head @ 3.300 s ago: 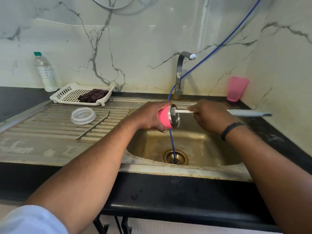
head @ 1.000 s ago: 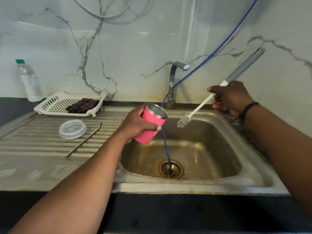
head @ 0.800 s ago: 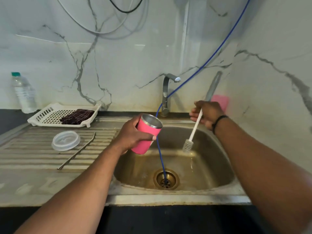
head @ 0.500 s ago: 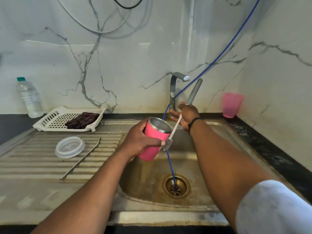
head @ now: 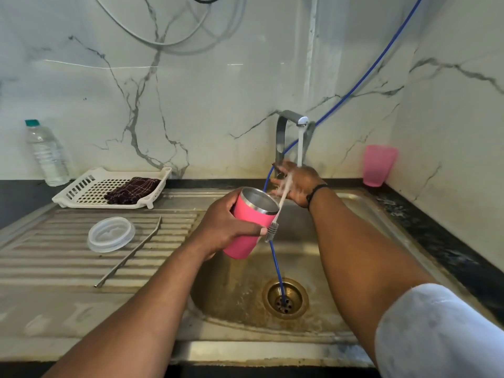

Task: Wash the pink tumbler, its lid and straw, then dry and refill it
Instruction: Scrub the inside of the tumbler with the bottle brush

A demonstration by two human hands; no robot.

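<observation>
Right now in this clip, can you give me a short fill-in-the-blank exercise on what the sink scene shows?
1. The left hand grips the pink steel-lined tumbler above the ____.
2. Water runs from the grey metal tap onto the ____ hand.
3. The clear round plastic lid lies beside the thin metal ____.
4. The dark checked cloth lies in the white ____.

Missing words: sink; right; straw; tray

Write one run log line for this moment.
left hand: holds pink tumbler | right hand: holds brush under tap | lid, straw: on drainboard
</observation>
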